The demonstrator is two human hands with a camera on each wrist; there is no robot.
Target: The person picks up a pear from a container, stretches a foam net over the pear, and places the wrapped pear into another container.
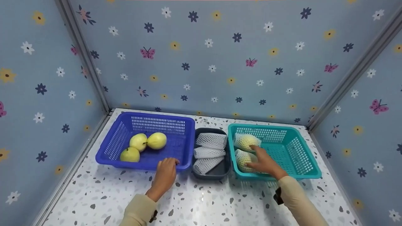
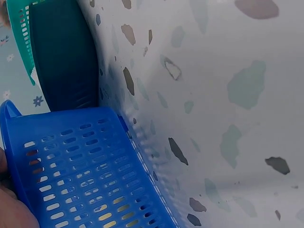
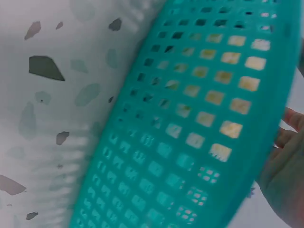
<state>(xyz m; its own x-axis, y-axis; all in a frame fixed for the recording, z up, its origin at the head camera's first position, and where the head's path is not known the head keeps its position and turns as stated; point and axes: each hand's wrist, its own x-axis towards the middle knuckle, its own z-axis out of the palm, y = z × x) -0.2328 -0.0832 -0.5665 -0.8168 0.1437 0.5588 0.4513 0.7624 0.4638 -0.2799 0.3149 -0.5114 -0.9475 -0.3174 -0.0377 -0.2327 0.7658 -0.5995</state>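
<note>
In the head view, my left hand (image 1: 165,175) rests on the near rim of the blue basket (image 1: 110,138), close to its right corner, with its fingers loosely bent. Three yellow-green pears (image 1: 156,141) lie together in that basket. My right hand (image 1: 265,161) reaches over the near rim of the teal basket (image 1: 303,142). Its spread fingers are at two pears in white foam nets, a back netted pear (image 1: 246,142) and a front netted pear (image 1: 243,160). In the right wrist view the basket wall hides most of these pears, and the right hand (image 3: 287,171) shows beyond the rim.
Between the baskets stands a dark grey tray (image 1: 211,176) holding several white foam nets (image 1: 211,140). All three containers sit on a white speckled table (image 1: 201,201). Flower-patterned panels (image 1: 213,88) enclose the back and both sides.
</note>
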